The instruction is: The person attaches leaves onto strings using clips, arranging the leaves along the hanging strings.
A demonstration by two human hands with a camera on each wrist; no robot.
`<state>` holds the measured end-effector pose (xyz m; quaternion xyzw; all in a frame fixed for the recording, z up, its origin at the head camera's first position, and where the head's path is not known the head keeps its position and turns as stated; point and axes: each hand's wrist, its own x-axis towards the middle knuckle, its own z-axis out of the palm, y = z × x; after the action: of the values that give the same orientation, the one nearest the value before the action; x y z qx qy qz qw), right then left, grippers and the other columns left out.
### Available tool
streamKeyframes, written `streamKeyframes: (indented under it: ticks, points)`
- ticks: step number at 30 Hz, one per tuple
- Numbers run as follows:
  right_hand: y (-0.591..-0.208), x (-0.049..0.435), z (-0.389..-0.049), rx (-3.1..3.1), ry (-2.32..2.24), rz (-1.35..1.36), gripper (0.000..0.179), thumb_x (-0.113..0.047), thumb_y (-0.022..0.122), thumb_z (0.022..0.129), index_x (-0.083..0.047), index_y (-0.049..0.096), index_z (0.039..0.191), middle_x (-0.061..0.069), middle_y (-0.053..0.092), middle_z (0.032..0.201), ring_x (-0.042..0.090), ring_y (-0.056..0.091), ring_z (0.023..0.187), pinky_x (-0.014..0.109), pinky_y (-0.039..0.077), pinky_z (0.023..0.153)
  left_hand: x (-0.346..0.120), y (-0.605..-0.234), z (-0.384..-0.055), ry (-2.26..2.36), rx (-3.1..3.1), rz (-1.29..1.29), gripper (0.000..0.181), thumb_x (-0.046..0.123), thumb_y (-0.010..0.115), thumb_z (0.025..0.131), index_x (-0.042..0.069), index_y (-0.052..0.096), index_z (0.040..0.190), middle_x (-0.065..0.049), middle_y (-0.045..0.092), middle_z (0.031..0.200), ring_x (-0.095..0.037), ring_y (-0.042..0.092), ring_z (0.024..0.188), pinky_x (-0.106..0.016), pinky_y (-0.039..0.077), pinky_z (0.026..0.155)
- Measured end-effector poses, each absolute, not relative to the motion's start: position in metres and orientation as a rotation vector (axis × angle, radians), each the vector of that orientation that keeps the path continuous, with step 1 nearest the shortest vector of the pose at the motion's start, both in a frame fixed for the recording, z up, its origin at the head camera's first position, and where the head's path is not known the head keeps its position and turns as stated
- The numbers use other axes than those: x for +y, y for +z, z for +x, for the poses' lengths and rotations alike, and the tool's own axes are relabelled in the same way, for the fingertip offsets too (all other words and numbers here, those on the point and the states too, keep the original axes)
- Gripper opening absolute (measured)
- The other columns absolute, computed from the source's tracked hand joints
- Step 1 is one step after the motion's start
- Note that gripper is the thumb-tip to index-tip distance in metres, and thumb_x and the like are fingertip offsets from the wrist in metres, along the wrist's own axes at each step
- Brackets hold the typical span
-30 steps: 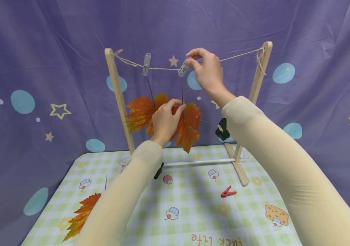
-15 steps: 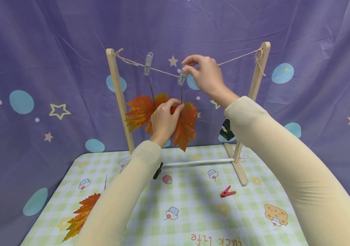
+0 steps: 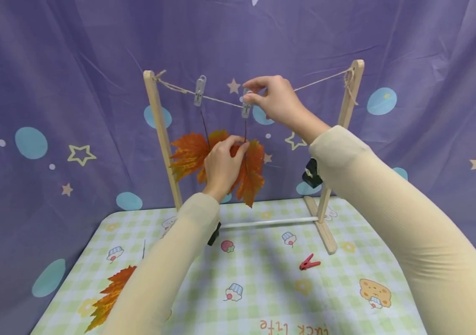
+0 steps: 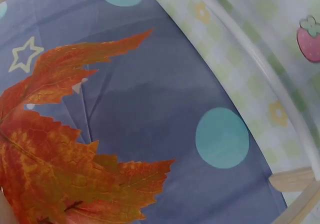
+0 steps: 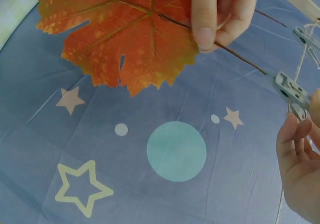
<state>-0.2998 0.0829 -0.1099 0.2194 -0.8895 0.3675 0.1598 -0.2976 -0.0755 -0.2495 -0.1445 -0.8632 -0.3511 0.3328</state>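
My left hand (image 3: 225, 163) pinches the stem of an orange maple leaf (image 3: 251, 174) between thumb and fingers. Above it, my right hand (image 3: 277, 100) holds a grey clothespin (image 3: 246, 104) by its upper end, on the twine (image 3: 225, 100). In the right wrist view the tip of the leaf's stem (image 5: 240, 58) meets the jaws of that clothespin (image 5: 291, 90). To the left, another grey clothespin (image 3: 199, 90) sits on the twine with a second orange leaf (image 3: 189, 151) hanging below it by its stem. The left wrist view shows orange leaf (image 4: 55, 159) close up.
Two wooden posts (image 3: 160, 121) carry the twine, joined low down by a white rod (image 3: 269, 222). A red clothespin (image 3: 309, 262) lies on the checked tablecloth (image 3: 196, 298). Another orange leaf (image 3: 112, 291) lies at the left, partly behind my left sleeve. A purple curtain (image 3: 74, 93) hangs behind.
My right hand has moved down and slightly left with the clothespin, which now stands more upright and pulls the twine lower, to the stem's tip. My left hand has barely moved.
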Motion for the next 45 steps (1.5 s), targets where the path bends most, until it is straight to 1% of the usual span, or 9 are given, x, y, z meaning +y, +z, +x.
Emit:
streamKeyframes:
  ticks: [4, 7, 14, 21, 24, 29, 33, 38, 45]
  points:
    - [-0.112, 0.081, -0.299, -2.511, 1.042, 0.622, 0.044, -0.028, 0.061, 0.1, -0.014, 0.058, 0.14, 0.004, 0.063, 0.125, 0.017, 0.062, 0.078, 0.028, 0.048, 0.067, -0.076, -0.248, -0.295, -0.937, -2.253, -0.354, 0.026, 0.042, 0.063, 0.097, 0.025, 0.073, 0.115, 0.006, 0.071, 0.111, -0.018, 0.064, 0.092, -0.038, 0.049, 0.074]
    - [-0.113, 0.081, -0.299, -2.488, 1.037, 0.621, 0.044, -0.026, 0.06, 0.101, -0.013, 0.055, 0.143, 0.004, 0.063, 0.127, 0.015, 0.061, 0.083, 0.027, 0.046, 0.07, -0.076, -0.247, -0.294, -0.928, -2.258, -0.342, 0.027, 0.043, 0.063, 0.097, 0.026, 0.072, 0.116, 0.007, 0.07, 0.116, -0.018, 0.064, 0.097, -0.039, 0.05, 0.075]
    - [-0.121, 0.085, -0.296, -2.39, 1.086, 0.642, 0.04, -0.02, 0.059, 0.101, -0.012, 0.057, 0.14, 0.004, 0.063, 0.124, 0.018, 0.063, 0.085, 0.027, 0.046, 0.069, -0.079, -0.245, -0.29, -0.933, -2.267, -0.353, 0.027, 0.039, 0.066, 0.096, 0.027, 0.07, 0.12, 0.01, 0.066, 0.122, -0.016, 0.061, 0.109, -0.04, 0.049, 0.083]
    - [-0.135, 0.093, -0.285, -2.29, 1.128, 0.69, 0.035, -0.018, 0.06, 0.1, -0.009, 0.063, 0.134, 0.006, 0.066, 0.117, 0.021, 0.066, 0.09, 0.027, 0.047, 0.07, -0.086, -0.246, -0.281, -0.961, -2.216, -0.397, 0.034, 0.036, 0.068, 0.095, 0.024, 0.067, 0.127, 0.006, 0.063, 0.127, -0.017, 0.057, 0.117, -0.04, 0.047, 0.092]
    - [-0.143, 0.098, -0.278, -2.286, 1.113, 0.723, 0.033, -0.018, 0.061, 0.1, -0.009, 0.065, 0.131, 0.007, 0.066, 0.116, 0.022, 0.066, 0.088, 0.027, 0.047, 0.07, -0.091, -0.248, -0.276, -0.982, -2.178, -0.405, 0.035, 0.034, 0.069, 0.095, 0.024, 0.066, 0.128, 0.006, 0.063, 0.128, -0.016, 0.057, 0.114, -0.038, 0.048, 0.088]
    - [-0.159, 0.108, -0.265, -2.277, 1.12, 0.743, 0.03, -0.017, 0.063, 0.099, -0.009, 0.067, 0.128, 0.008, 0.068, 0.113, 0.022, 0.065, 0.084, 0.027, 0.047, 0.069, -0.102, -0.254, -0.265, -1.037, -2.117, -0.455, 0.032, 0.028, 0.071, 0.094, 0.02, 0.068, 0.125, 0.005, 0.065, 0.118, -0.016, 0.058, 0.101, -0.035, 0.046, 0.075]
    - [-0.177, 0.118, -0.253, -2.273, 1.131, 0.76, 0.029, -0.014, 0.066, 0.097, -0.009, 0.068, 0.125, 0.007, 0.071, 0.111, 0.019, 0.065, 0.081, 0.028, 0.048, 0.068, -0.117, -0.266, -0.252, -1.09, -2.107, -0.52, 0.03, 0.024, 0.071, 0.094, 0.017, 0.069, 0.123, 0.002, 0.066, 0.112, -0.017, 0.056, 0.098, -0.036, 0.044, 0.076]
    - [-0.201, 0.132, -0.239, -2.28, 1.164, 0.808, 0.026, -0.013, 0.066, 0.097, -0.009, 0.07, 0.123, 0.005, 0.07, 0.113, 0.015, 0.064, 0.079, 0.028, 0.048, 0.064, -0.144, -0.285, -0.23, -1.101, -2.171, -0.5, 0.03, 0.022, 0.072, 0.093, 0.017, 0.069, 0.123, 0.002, 0.066, 0.115, -0.02, 0.057, 0.101, -0.037, 0.045, 0.079]
    - [-0.227, 0.151, -0.22, -2.307, 1.291, 0.806, 0.025, -0.015, 0.064, 0.098, -0.008, 0.069, 0.122, 0.007, 0.07, 0.115, 0.014, 0.066, 0.089, 0.024, 0.051, 0.07, -0.183, -0.31, -0.206, -1.066, -2.293, -0.392, 0.029, 0.028, 0.07, 0.095, 0.02, 0.069, 0.122, 0.002, 0.066, 0.115, -0.016, 0.055, 0.102, -0.038, 0.043, 0.077]
